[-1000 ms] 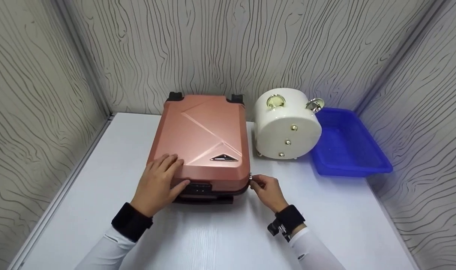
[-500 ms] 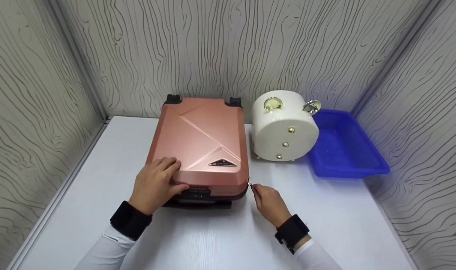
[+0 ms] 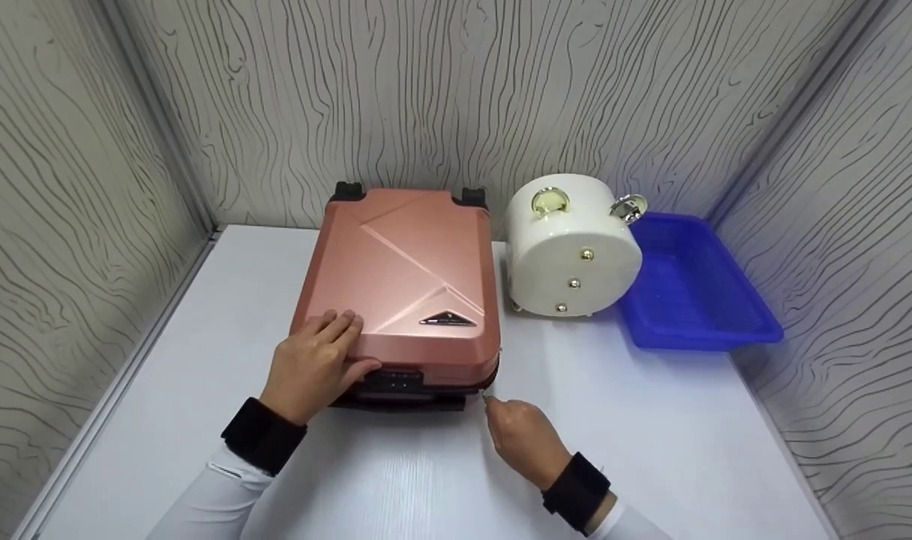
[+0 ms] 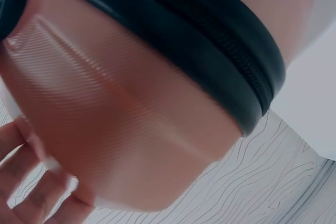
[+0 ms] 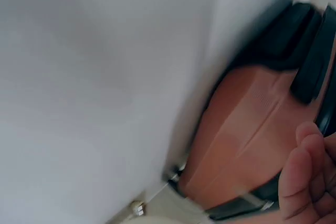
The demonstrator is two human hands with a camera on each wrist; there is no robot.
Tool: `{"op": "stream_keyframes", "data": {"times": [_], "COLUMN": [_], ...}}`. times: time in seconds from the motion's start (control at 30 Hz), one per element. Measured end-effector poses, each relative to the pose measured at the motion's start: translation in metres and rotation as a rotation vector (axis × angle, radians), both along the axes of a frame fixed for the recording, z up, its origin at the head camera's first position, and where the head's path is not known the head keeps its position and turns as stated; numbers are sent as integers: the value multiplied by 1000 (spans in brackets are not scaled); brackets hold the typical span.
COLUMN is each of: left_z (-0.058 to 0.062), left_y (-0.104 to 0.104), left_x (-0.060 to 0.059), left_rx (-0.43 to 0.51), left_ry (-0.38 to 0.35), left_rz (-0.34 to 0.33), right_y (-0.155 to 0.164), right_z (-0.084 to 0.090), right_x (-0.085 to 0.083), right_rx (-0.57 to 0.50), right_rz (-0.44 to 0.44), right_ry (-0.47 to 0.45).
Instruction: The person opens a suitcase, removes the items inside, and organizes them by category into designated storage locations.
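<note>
**Pink hard-shell suitcase flat on the table, both hands at its near end**

So there's a rose-pink suitcase (image 3: 400,289) lying flat on a white table (image 3: 651,420), wheels toward the far wall, handle end facing the person. It sits left of centre.

The left hand (image 3: 313,367) rests on the near-left corner of the lid, fingers fairly straight and spread over the shell, thumb tucked along the near edge next to the dark lock panel (image 3: 392,379). It's pressing, not really grabbing anything.

The right hand (image 3: 523,439) is at the near-right corner, just off the case, with the fingers curled and pinching the little metal zipper pull (image 3: 487,397). The black zipper band (image 4: 210,51) runs around the shell and shows up nicely in the left wrist view. The right wrist view is too blurry to add much.

To the right of the suitcase there's a round cream case (image 3: 574,255) with gold studs, tipped on its side, and just beyond that a blue plastic tray (image 3: 700,296) in the far-right corner.
</note>
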State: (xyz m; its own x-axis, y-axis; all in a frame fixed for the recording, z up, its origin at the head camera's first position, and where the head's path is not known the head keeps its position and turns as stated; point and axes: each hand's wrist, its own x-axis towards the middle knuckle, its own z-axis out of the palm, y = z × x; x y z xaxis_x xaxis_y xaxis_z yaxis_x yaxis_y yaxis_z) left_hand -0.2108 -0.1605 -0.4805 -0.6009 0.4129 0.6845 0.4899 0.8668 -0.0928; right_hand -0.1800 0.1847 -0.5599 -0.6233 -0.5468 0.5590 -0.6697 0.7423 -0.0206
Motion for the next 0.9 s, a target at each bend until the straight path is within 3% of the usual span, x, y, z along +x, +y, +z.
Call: {"op": "stream_keyframes", "data": {"times": [0.43,0.67,0.9], "left_z": [-3,-8,-10], "left_y": [-1,-1,1], "left_x": [-1,-1,1], "left_rx": [15,56,107], "left_ry": [30,38,7], "left_rz": [-14,-13,-12], "right_y": [-78,-124,-157], "right_z": [-12,-21,-24], "right_x": [5,1,-3], "right_rx": [56,116,135], "right_rz": [95,88,70], "right_ry": [97,174,184]}}
